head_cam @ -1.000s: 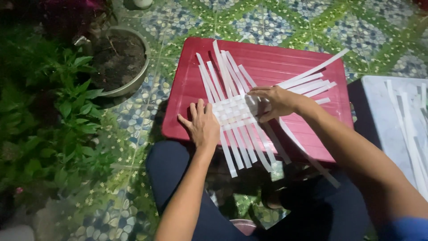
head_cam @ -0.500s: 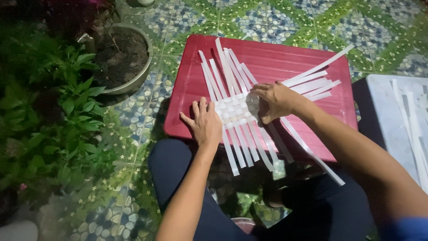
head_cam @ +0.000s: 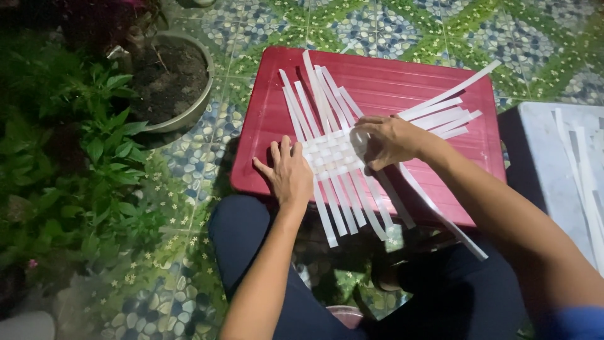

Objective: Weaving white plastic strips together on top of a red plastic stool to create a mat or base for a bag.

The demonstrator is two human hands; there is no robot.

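L hand [head_cam: 290,173] flat, R hand [head_cam: 387,141] pinching white strips [head_cam: 333,157]; red tray [head_cam: 390,85] beneath, pot [head_cam: 168,82] near.

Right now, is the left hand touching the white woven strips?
Touching. The head view shows the left hand lying flat on the red board, its fingers overlapping the left edge of the white woven strips, with no gap visible.

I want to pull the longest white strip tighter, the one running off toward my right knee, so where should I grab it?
Pinch the long strip at its free tail overhanging the red board's near edge, coming from the right side. That end hangs clear; near the woven patch both hands cover it.
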